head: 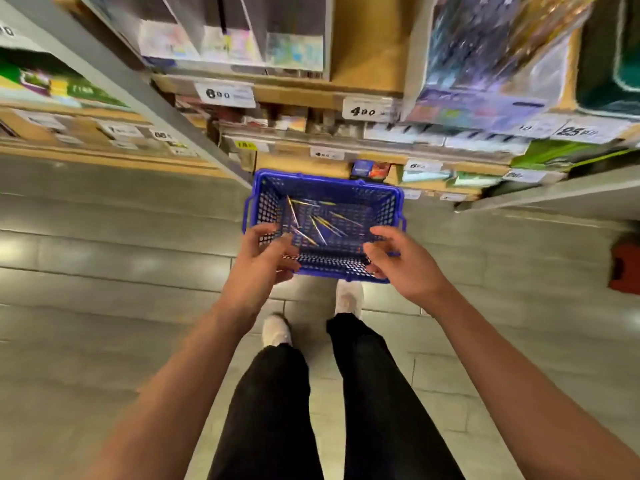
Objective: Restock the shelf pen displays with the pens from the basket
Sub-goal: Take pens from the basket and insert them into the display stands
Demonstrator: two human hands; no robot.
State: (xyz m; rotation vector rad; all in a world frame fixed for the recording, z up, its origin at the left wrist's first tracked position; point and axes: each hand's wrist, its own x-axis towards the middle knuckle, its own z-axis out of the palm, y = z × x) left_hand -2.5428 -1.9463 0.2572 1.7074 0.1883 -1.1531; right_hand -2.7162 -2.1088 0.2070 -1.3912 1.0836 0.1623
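— On the floor at 12 o'clock, just past our shoes (277,329), sits the blue basket (325,176), its far side just beside the base of the shelves (367,98). Agree?
— Yep. The pens (318,230) are inside it: thin, yellow & silvery, lying flat on the bottom & pointing every which way. Too blurred for a count.
— And our hands?
— Our left hand (265,261) is at the basket's 7 o'clock corner, our right hand (405,263) at its 5 o'clock corner. On both, the fingers are loosely bent & spread apart, w/ mesh showing between thumb & fingers. Neither hand has anything pinched.
— Touching the rim?
— Can't tell, too much blur. The right fingertips overlap the near rim in our view & the left ones overlap the side wall; that's all we get.
— Handles?
— Blue handle bits stick out at its 9 & 3 o'clock sides.
— Rest of the shot?
— Shelves w/ wooden edges fill 10 to 2 o'clock, packed w/ blurred stationery packs. White price tags sit on the edges: "600" (225,94) at 11, "400" (367,109) approx. 12–1. A grey metal post (138,91) slants from 10 o'clock down to the basket's left. Grey floor tiles (104,271) lie under us, and there's a red thing (625,268) at 3 o'clock that we can't make out. Our black trousers (277,410) are at 6.
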